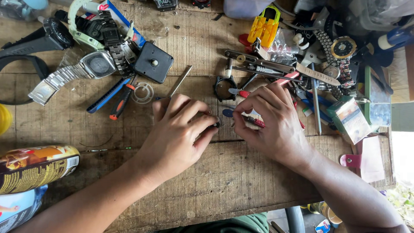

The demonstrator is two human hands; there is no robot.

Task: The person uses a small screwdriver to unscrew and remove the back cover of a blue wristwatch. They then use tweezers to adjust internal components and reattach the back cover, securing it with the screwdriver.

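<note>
your left hand [179, 129] curls tight over a small dark part [214, 124], pinching it at your fingertips on the wooden table [233, 172]. just right of that pinch, your right hand [269, 118] squeezes a thin red-handled tool [253, 121], its tip pointing at the part. a black watch case [224, 87] lies just above.

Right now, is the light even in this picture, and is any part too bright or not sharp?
Head view: soft daylight falls evenly on the worn wooden table; the left hand and right hand look sharp; only the right edge is overexposed.
</note>
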